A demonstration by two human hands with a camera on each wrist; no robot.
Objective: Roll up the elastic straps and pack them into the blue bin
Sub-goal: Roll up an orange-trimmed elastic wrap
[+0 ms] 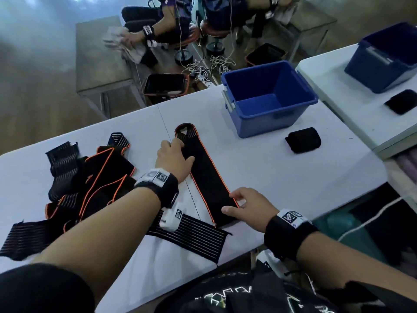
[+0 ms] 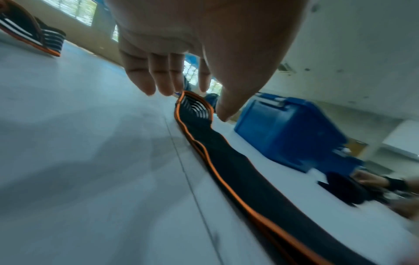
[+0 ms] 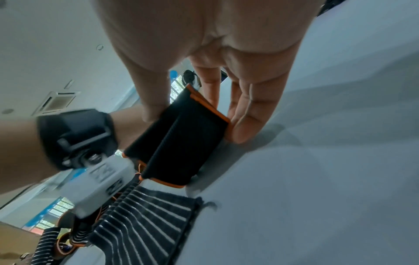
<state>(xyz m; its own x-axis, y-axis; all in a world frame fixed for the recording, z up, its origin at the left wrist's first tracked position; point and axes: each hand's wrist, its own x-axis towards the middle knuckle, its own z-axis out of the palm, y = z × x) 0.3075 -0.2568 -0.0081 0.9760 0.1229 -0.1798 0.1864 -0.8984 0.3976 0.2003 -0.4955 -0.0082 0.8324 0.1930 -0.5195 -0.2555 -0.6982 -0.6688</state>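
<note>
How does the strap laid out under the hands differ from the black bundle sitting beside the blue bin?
The laid-out strap lies flat and stretched along the table, while the black bundle is compact and looks already rolled. The strap shows orange edging; the bundle shows none from here. The left hand rests on the strap and the right hand holds its near end; nothing touches the bundle. Both are black and sit on the table, outside the blue bin.

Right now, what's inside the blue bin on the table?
Nothing shows inside the blue bin: only its bare blue floor. The near corner is hidden behind the front wall. A rolled black strap lies outside, beside it.
</note>
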